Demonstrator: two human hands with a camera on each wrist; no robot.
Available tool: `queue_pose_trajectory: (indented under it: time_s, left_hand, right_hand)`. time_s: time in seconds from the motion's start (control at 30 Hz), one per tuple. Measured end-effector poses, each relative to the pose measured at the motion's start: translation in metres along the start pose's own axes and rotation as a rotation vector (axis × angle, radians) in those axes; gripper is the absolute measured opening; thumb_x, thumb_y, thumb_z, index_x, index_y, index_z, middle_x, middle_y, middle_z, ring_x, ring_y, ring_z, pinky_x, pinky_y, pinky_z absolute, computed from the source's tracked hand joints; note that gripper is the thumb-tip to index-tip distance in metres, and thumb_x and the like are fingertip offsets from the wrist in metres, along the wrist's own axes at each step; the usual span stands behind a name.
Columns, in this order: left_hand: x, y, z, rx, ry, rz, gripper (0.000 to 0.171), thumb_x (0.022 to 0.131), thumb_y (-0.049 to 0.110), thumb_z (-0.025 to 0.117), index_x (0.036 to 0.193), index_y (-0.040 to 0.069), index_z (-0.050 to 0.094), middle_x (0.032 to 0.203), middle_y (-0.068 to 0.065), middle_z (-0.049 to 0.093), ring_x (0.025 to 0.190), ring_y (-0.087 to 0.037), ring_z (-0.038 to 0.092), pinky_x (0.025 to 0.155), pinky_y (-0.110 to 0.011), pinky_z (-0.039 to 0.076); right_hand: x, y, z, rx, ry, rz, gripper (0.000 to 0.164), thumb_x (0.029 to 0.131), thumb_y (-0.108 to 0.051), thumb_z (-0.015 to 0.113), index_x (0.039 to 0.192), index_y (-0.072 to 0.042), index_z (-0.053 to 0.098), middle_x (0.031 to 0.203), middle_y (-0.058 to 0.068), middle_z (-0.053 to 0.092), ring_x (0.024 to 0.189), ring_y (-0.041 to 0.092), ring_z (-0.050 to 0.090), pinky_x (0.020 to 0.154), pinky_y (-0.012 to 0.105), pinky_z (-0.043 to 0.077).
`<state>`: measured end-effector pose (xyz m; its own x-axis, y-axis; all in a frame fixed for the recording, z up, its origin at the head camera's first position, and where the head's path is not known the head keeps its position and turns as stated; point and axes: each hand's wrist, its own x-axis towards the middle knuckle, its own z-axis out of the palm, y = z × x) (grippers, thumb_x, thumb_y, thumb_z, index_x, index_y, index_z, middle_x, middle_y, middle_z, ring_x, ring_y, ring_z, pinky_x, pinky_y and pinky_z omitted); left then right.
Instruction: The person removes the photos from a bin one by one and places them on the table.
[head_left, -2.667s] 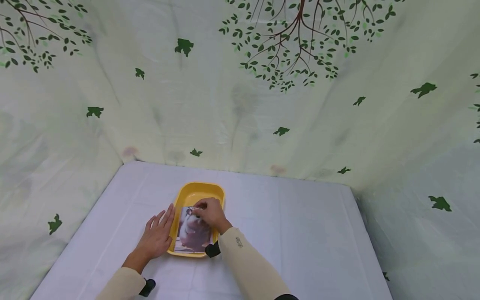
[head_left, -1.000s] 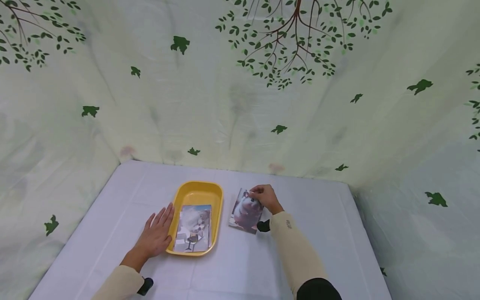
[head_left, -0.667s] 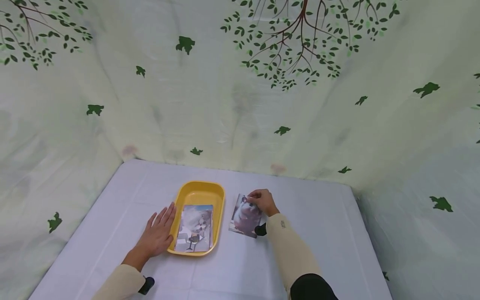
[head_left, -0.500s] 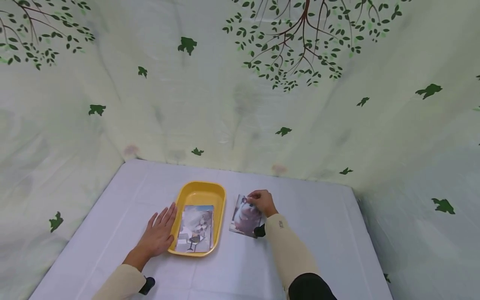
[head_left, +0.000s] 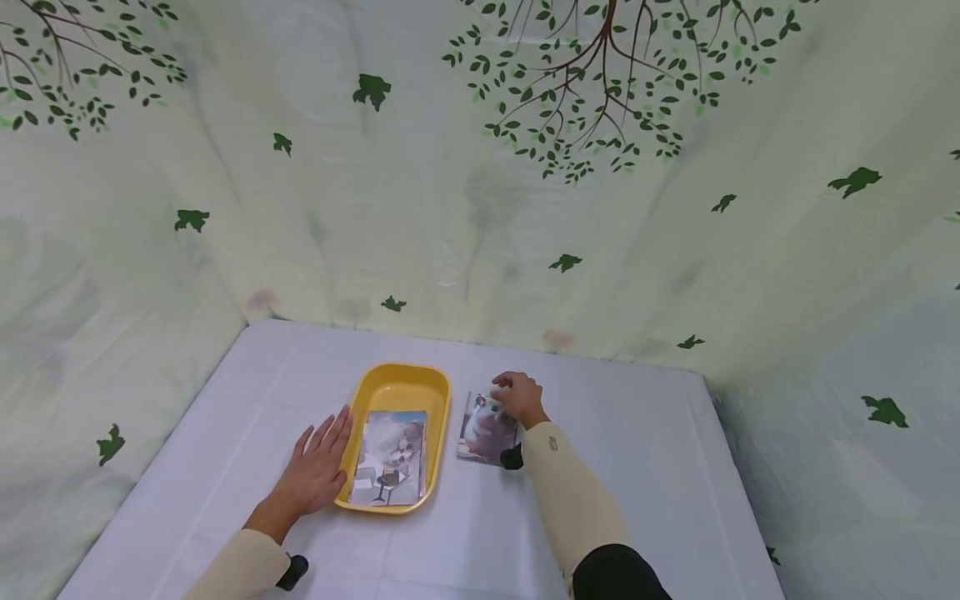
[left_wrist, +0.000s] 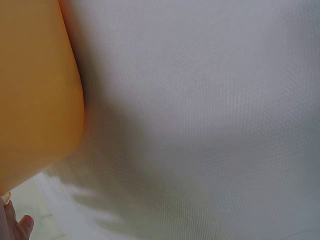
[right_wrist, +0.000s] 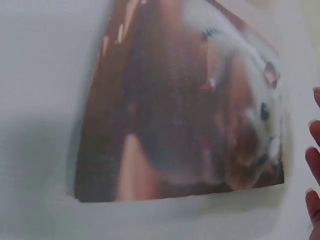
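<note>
My left hand (head_left: pixel 313 471) rests with straight fingers along the left rim of a yellow tray (head_left: pixel 401 392). In the left wrist view, the tray's outer wall (left_wrist: pixel 40 90) fills the upper left. Lying in the near part of the tray is a picture card (head_left: pixel 388 458) showing a wine glass, apparently atop others. To the right of the tray, another picture card (head_left: pixel 484 429), printed with a pinkish-white animal, lies on the table. My right hand (head_left: pixel 521 400) hovers over its top right corner. The right wrist view shows spread fingertips (right_wrist: pixel 314 159) apart from the card.
A white cloth covers the table (head_left: pixel 622 475). Pale curtains (head_left: pixel 480 250) printed with leaves and branches stand around its back and sides. Black wrist cameras (head_left: pixel 295 572) sit under both wrists.
My right hand carried the animal card from the tray to the table on its right, then let go and lifted slightly. The wine-glass card became visible. My left hand stayed at the rim.
</note>
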<state>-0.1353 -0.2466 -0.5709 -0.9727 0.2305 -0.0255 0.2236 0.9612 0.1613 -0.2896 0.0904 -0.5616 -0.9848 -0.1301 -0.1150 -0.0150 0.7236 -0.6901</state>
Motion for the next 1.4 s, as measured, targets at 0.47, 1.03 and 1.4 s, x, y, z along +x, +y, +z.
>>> queue_pose_trajectory:
  time_s: [0.47, 1.03, 1.4]
  left_hand:
    - [-0.001, -0.003, 0.002, -0.015, 0.009, 0.005, 0.082, 0.086, 0.021, 0.059, 0.151, -0.004, 0.015, 0.159, -0.019, 0.013, 0.142, -0.041, 0.016, 0.114, -0.060, 0.010]
    - [-0.002, -0.002, 0.000, -0.024, 0.008, 0.019, 0.081, 0.086, 0.021, 0.059, 0.150, -0.005, 0.016, 0.158, -0.020, 0.014, 0.141, -0.041, 0.017, 0.113, -0.061, 0.011]
    - [0.000, -0.004, 0.003, -0.035, 0.017, 0.030, 0.083, 0.085, 0.020, 0.059, 0.151, -0.004, 0.014, 0.158, -0.020, 0.015, 0.141, -0.041, 0.018, 0.113, -0.061, 0.010]
  right_hand:
    - [-0.032, -0.068, 0.027, 0.218, -0.080, -0.218, 0.025, 0.090, -0.020, 0.067, 0.112, -0.008, 0.068, 0.108, 0.003, 0.066, 0.105, 0.023, 0.058, 0.094, 0.039, 0.049]
    - [-0.038, -0.115, 0.096, 0.092, -0.257, -0.228, 0.025, 0.083, -0.014, 0.075, 0.107, -0.006, 0.070, 0.087, -0.005, 0.064, 0.080, 0.007, 0.055, 0.076, 0.018, 0.049]
    - [-0.036, -0.121, 0.111, -0.060, -0.237, -0.142, 0.025, 0.079, -0.016, 0.077, 0.103, -0.012, 0.071, 0.083, -0.009, 0.062, 0.079, 0.009, 0.054, 0.091, 0.033, 0.041]
